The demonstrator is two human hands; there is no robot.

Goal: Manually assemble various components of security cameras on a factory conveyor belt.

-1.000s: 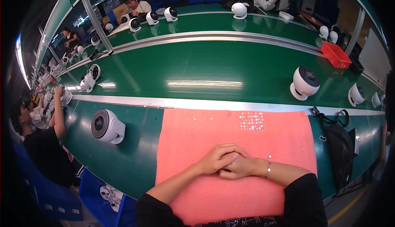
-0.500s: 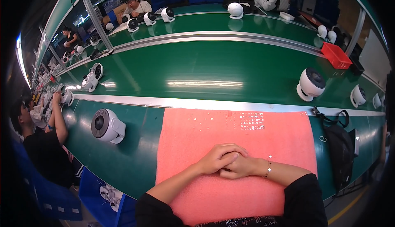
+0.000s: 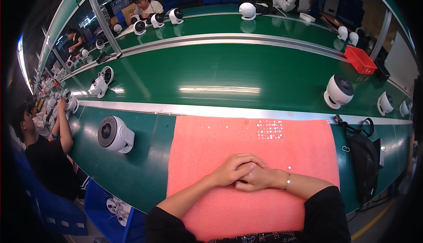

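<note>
From my one view, the head camera, I look down on both hands over a pink towel (image 3: 200,155), which lies on the green worktop (image 3: 145,168) with its far edge near a pale metal strip (image 3: 145,107). The left hand (image 3: 231,169) is folded over the right hand (image 3: 260,180), fingers together, above the middle of the towel; nothing shows in either, though I cannot tell whether something small is tucked between the palms. On the towel, beside the right wrist with its thin bracelet (image 3: 287,181), sits a small white disc (image 3: 289,167), and a block of shiny dots (image 3: 269,129) marks the towel's far part. Left of the towel, apart from it, a white camera unit (image 3: 115,134) with a black round face stands on the worktop; right of the towel lies a black bag (image 3: 365,168). Beyond the towel, on the green belt (image 3: 176,73), I see another white unit (image 3: 339,91), with a red tray (image 3: 360,59) farther off to the right. I judge this a resting pause, with no handling under way; any next move would first call for unclasping the hands.
</note>
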